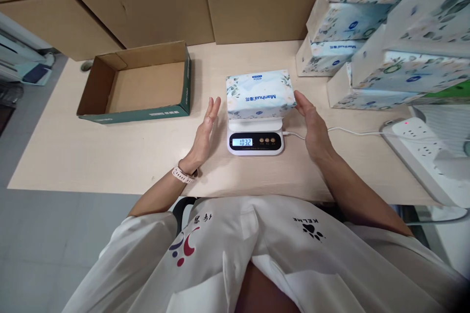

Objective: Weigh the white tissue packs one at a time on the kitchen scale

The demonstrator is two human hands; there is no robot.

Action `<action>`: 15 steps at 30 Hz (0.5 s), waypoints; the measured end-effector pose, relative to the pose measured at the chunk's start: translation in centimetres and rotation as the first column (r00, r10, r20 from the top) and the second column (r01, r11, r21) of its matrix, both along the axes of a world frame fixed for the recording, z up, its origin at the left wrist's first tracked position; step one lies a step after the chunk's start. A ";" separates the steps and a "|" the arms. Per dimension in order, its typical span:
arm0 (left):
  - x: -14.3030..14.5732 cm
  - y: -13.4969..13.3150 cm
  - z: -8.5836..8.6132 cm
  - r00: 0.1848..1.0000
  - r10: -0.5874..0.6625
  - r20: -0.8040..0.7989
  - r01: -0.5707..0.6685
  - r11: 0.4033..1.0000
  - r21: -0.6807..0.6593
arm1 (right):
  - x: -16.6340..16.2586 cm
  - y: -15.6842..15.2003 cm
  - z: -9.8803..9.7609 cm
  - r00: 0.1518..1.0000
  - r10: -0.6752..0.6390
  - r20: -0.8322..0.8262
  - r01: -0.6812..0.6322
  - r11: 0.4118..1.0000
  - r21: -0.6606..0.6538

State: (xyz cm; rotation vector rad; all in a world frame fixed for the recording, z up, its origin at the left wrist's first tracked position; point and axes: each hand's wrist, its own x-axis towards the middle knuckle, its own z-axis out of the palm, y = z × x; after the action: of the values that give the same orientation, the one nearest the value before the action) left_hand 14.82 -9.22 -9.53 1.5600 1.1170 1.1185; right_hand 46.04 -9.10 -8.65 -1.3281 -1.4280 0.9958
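A floral tissue pack (259, 95) lies on top of a white digital scale (256, 150), whose lit display reads 103.2. My left hand (204, 134) is held upright just left of the pack, fingers straight and apart from it. On the other side, my right hand (312, 124) is stretched out with its fingertips at the pack's right edge; whether they touch it I cannot tell. Neither hand grips anything. The scale's platform is mostly hidden under the pack.
A green open-topped cardboard box (147, 113) stands to the left. Stacked tissue packs (352, 22) fill the back right. A white power strip (422, 151) sits at the right, and a white cable (352, 131) runs from it to the scale. Tall cardboard panels (257, 0) line the back.
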 end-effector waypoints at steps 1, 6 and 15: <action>0.0 0.0 0.0 1.000 -0.002 -0.004 0.002 1.000 0.003 | 0.0 0.0 0.0 1.000 0.004 -0.001 -0.004 1.000 0.001; 0.0 0.0 0.1 1.000 -0.007 -0.017 0.007 1.000 0.001 | -0.3 0.0 0.2 1.000 0.008 -0.027 -0.008 1.000 0.003; 0.1 -0.1 0.1 0.999 -0.015 0.038 0.016 1.000 -0.018 | -0.1 0.3 -0.4 1.000 0.007 -0.002 -0.007 1.000 0.003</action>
State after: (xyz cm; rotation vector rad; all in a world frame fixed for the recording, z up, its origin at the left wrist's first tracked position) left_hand 14.90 -9.32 -9.40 1.5253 1.0853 1.1200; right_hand 45.96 -8.84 -9.01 -1.3203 -1.4327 0.9993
